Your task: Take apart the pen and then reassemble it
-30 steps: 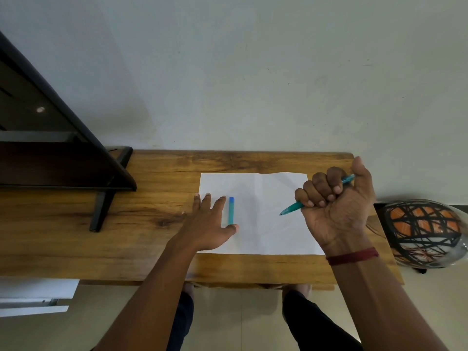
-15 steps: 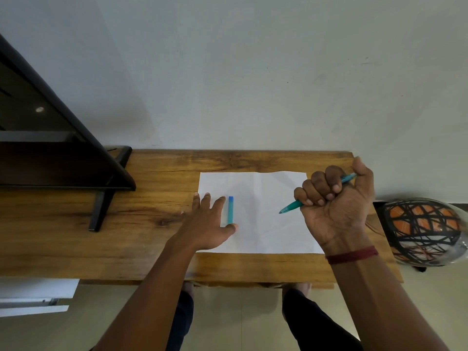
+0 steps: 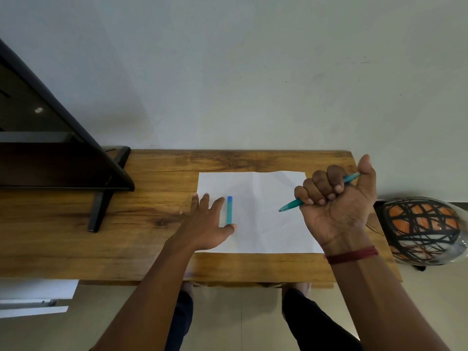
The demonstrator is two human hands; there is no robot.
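Observation:
My right hand (image 3: 336, 206) is closed in a fist around a teal pen body (image 3: 291, 205), held above the right part of a white paper sheet (image 3: 263, 224). The pen's tip points down-left and its rear end sticks out past my thumb. The teal pen cap (image 3: 229, 209), with a blue far end, lies upright on the left part of the sheet. My left hand (image 3: 207, 224) rests flat on the sheet's left edge with fingers spread; the thumb lies at the cap's near end and the index finger just left of it.
The sheet lies on a wooden table (image 3: 126, 236) against a pale wall. A black slanted stand (image 3: 76, 158) occupies the table's left part. An orange and black helmet (image 3: 425, 229) sits beyond the table's right edge. My legs show below the front edge.

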